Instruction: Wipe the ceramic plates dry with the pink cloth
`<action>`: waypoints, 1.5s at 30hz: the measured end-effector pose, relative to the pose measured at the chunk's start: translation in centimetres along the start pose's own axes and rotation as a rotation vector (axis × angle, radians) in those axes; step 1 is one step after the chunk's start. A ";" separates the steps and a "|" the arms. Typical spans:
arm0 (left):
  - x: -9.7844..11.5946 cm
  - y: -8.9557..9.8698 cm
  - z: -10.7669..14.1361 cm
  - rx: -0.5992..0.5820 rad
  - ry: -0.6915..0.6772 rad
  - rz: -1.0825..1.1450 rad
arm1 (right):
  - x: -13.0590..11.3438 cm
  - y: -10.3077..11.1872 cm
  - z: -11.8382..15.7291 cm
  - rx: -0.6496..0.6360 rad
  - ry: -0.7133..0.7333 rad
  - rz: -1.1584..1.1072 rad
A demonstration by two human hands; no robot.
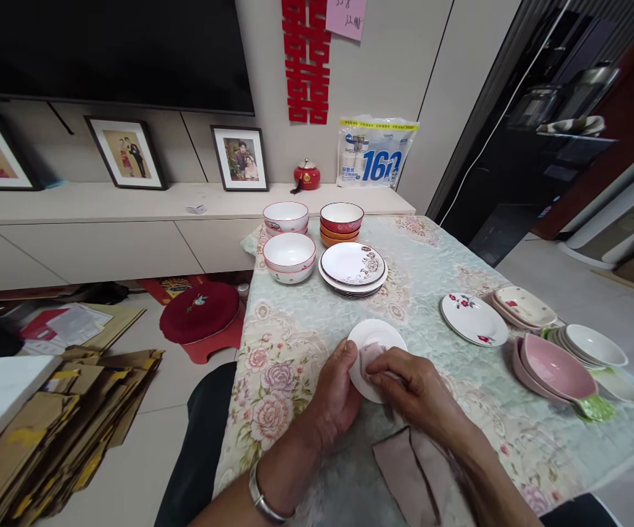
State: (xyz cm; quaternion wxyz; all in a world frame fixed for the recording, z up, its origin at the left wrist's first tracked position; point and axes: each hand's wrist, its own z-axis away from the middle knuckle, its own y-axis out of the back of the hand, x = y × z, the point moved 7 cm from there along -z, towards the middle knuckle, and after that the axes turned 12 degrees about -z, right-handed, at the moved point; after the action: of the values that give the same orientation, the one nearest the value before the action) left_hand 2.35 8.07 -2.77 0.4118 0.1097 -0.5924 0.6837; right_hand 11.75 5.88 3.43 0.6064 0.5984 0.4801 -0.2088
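Observation:
A small white plate (376, 329) is in my left hand (337, 388), which grips its left edge with the thumb on top. My right hand (413, 384) pinches a pale pinkish cloth (370, 356) and presses it on the plate's face. Below my right wrist lies a folded grey-brown cloth (411, 472); whether it joins the piece in my fingers is hidden. Just beyond the small plate stands a stack of plates (350, 263), the top one with a brown flower pattern. White red-rimmed bowls (289, 252) are stacked to its left.
Red and orange bowls (341, 217) stand behind. On the right of the flowered tablecloth (273, 366) sit flower plates (474, 320), squarish plates (526, 305), pink bowls (558, 366) and white bowls (596, 344). A red stool (201, 311) and flattened cardboard (97, 410) lie left of the table.

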 end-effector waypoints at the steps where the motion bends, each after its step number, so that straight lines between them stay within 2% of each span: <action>1: 0.0 0.1 0.0 0.012 -0.006 0.001 | 0.2 0.3 0.1 -0.022 -0.023 0.005; 4: 0.1 0.2 0.0 0.030 -0.007 -0.028 | 1.2 1.6 0.3 0.018 -0.079 0.092; 7: 0.0 0.1 0.2 0.013 0.004 -0.070 | 2.3 2.7 0.4 0.164 -0.103 0.210; 9: -0.1 0.1 0.3 0.002 0.012 -0.085 | 2.4 2.8 0.4 0.261 -0.071 0.263; 11: -0.2 0.0 0.3 -0.015 0.015 -0.085 | 1.8 2.2 0.3 0.293 -0.009 0.270; 13: -0.2 0.0 0.2 -0.033 0.014 -0.069 | 1.1 1.2 0.2 0.235 0.026 0.221; 15: -0.1 0.0 0.1 -0.038 0.010 -0.049 | 0.6 0.5 0.1 0.120 0.014 0.139; 18: 0.1 0.0 0.0 -0.017 0.004 -0.040 | 0.6 0.6 0.2 -0.015 -0.035 0.074; 20: 0.2 0.0 0.1 0.003 -0.001 -0.050 | 1.2 1.6 0.3 0.012 -0.055 0.106; 23: 0.1 -0.1 0.2 0.008 0.000 -0.073 | 2.1 3.1 0.3 0.194 -0.053 0.218; 25: 0.0 -0.1 0.2 0.000 0.009 -0.082 | 2.0 3.2 0.4 0.281 -0.015 0.257; 27: 0.0 -0.1 0.2 -0.009 0.010 -0.075 | 1.3 2.3 0.3 0.256 0.032 0.229; 30: 0.1 0.0 0.1 -0.016 0.008 -0.047 | -0.1 0.4 0.0 0.059 0.057 0.097; 32: 0.2 0.0 0.0 -0.012 0.007 -0.041 | -0.6 -0.1 0.0 -0.030 0.056 0.034; 34: 0.2 0.0 0.0 -0.006 0.006 -0.054 | -0.2 0.6 0.0 0.011 0.055 0.052; 38: -0.1 0.1 0.1 -0.011 0.015 -0.094 | 1.4 2.5 0.2 0.279 0.047 0.207; 40: -0.2 0.2 0.0 -0.016 0.016 -0.095 | 1.5 2.4 0.3 0.335 0.066 0.249; 42: -0.2 0.1 0.0 -0.034 0.008 -0.079 | 0.8 1.6 0.2 0.311 0.115 0.230; 45: -0.2 0.0 0.0 -0.063 0.000 -0.059 | -0.6 0.1 0.0 0.134 0.176 0.108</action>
State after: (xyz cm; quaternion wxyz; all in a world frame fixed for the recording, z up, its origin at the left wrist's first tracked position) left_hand 2.46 7.96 -2.83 0.4353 0.1141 -0.6099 0.6523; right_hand 11.57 5.75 3.97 0.5308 0.6787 0.4835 -0.1543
